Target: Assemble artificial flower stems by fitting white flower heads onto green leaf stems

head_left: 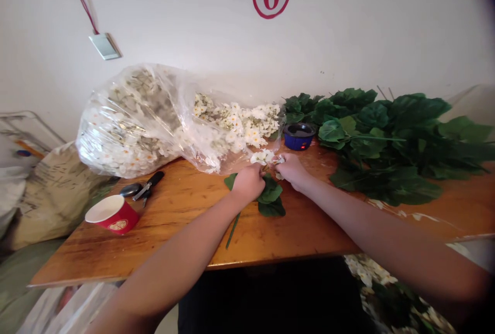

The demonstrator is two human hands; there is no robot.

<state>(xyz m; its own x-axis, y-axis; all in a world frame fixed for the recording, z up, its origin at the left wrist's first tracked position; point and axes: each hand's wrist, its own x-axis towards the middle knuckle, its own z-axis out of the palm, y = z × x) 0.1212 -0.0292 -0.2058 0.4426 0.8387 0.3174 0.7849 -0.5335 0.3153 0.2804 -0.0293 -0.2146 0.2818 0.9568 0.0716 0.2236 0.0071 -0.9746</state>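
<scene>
My left hand is closed around an artificial leaf stem, with green leaves showing on both sides of the fist and the stalk poking out below. White artificial flowers sit at the top of this stem, just above my fingers. Close by on the right, my right hand pinches a small white flower beside them; the fingertips partly hide it. Behind my hands stands a small blue pot with a red light on its front and dark contents.
A clear plastic bag full of white flowers lies at the back left of the wooden table. Green leaf stems are heaped on the right. A red paper cup and scissors-like cutters are at left. More flowers lie below the table.
</scene>
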